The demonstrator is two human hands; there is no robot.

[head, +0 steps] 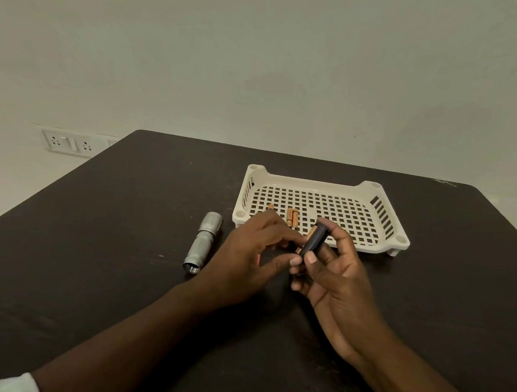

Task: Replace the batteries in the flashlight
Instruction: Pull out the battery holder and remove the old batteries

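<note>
Right hand (334, 274) gripping black holder (315, 240), left hand (250, 254) pinching its battery (309, 236), fingers partly hiding both, flashlight (203, 242) lying at nine o'clock, tray (372, 234) at twelve.

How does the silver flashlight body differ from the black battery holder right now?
The flashlight body is silver and lies untouched on the table; the battery holder is black, gripped in the right hand with the left hand at it. The holder shows an orange battery; the body's open end looks empty. Both are cylindrical.
</note>
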